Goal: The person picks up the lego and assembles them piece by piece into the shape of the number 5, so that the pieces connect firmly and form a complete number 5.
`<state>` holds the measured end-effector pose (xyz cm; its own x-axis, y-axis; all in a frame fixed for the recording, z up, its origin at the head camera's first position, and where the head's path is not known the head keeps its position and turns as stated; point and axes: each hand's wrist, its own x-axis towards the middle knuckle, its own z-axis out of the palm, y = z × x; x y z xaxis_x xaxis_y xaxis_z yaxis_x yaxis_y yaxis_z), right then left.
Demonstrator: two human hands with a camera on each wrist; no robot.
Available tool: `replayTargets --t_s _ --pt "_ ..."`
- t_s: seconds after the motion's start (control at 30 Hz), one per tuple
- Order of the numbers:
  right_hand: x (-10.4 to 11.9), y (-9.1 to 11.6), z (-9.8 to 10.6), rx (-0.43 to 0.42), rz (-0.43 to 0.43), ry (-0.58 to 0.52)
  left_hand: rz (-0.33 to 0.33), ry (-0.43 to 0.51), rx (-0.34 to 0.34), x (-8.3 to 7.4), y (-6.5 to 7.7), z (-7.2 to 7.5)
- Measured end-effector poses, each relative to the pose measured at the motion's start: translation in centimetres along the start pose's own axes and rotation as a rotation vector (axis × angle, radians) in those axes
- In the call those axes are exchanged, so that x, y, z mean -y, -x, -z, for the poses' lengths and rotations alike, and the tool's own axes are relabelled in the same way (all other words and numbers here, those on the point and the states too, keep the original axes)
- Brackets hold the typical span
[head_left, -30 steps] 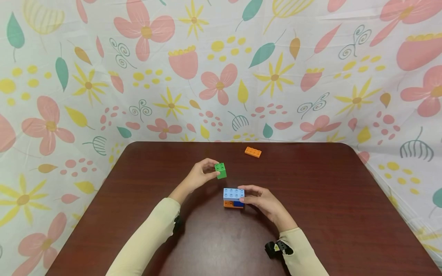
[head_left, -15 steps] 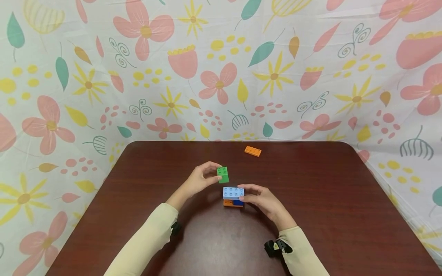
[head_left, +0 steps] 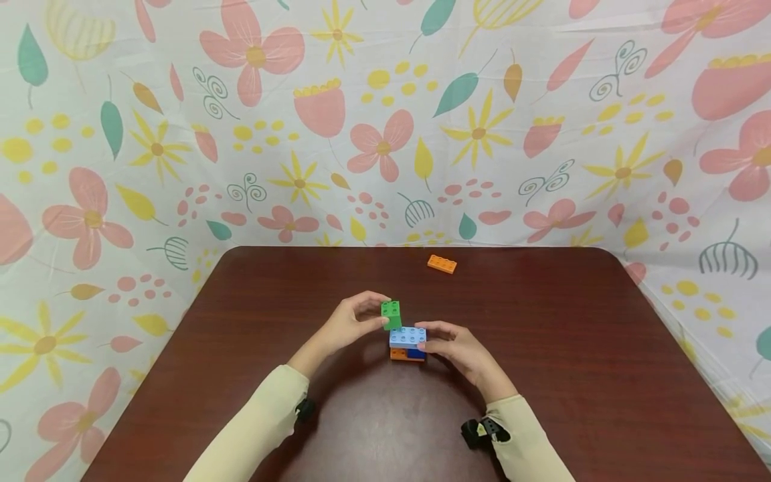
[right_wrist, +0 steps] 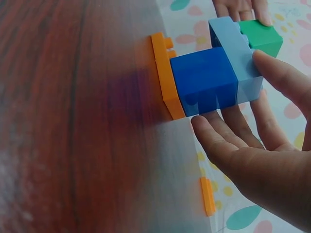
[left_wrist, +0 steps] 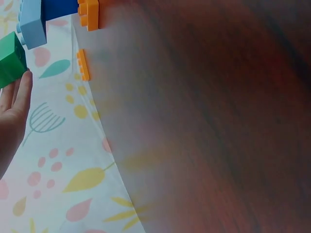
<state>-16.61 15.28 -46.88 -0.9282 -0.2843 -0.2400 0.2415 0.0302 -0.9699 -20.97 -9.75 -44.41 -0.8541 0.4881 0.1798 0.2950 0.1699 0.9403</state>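
My left hand [head_left: 345,327] pinches a green toy building brick [head_left: 391,314] between thumb and fingers. The brick is at the left end of a light blue brick [head_left: 407,337], over its studs; in the left wrist view a small gap shows between the green brick [left_wrist: 10,59] and the light blue brick [left_wrist: 33,26]. My right hand [head_left: 462,353] steadies the light blue brick's right end with thumb and fingers. Under that end sits a dark blue brick [right_wrist: 204,80], on a flat orange brick [right_wrist: 167,77] at the bottom. Below the light blue brick's left end is an open space.
Another flat orange brick [head_left: 442,264] lies near the far edge of the dark brown table [head_left: 572,321]. A flowered cloth [head_left: 385,134] hangs behind the table. Both wrists carry small black devices below the sleeves.
My left hand has brought the green brick nearer and slightly right, from behind the stack to the light blue brick's left end. The right hand keeps its hold in place.
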Motion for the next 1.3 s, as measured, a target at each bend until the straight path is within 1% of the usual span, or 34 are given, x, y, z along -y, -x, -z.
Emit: replayTargets --t_s 0.13,0.27,0.37,0.57,0.77,0.87,1.03,1.27,1.3 --pt "0.0 0.0 0.0 0.0 0.002 -0.004 0.006 0.008 0.016 -0.3 0.4 -0.2" --pt "-0.1 0.0 0.1 0.005 0.005 -0.003 -0.011 0.01 0.044 -1.9 1.0 -0.4" --pt "-0.1 0.0 0.1 0.008 0.003 0.0 -0.024 0.009 0.051 -2.9 1.3 -0.6" --pt "-0.1 0.0 0.1 0.008 0.005 -0.001 -0.001 0.03 0.062 -3.0 1.5 -0.7" --pt "0.0 0.0 0.0 0.001 -0.001 -0.004 -0.008 0.077 0.081 -2.8 1.6 -0.8" --pt "0.0 -0.1 0.0 0.003 -0.004 0.002 -0.009 0.082 0.09 -2.7 1.7 -0.9" --pt "-0.1 -0.1 -0.1 0.007 -0.008 0.008 -0.007 0.066 0.084 -2.7 1.9 -1.0" --pt "0.1 0.0 -0.2 -0.008 -0.012 0.011 -0.062 -0.026 0.066 -3.4 2.1 -1.1" --pt "0.2 0.0 -0.2 -0.009 -0.011 0.011 -0.063 -0.037 0.066 -3.1 2.0 -1.1"
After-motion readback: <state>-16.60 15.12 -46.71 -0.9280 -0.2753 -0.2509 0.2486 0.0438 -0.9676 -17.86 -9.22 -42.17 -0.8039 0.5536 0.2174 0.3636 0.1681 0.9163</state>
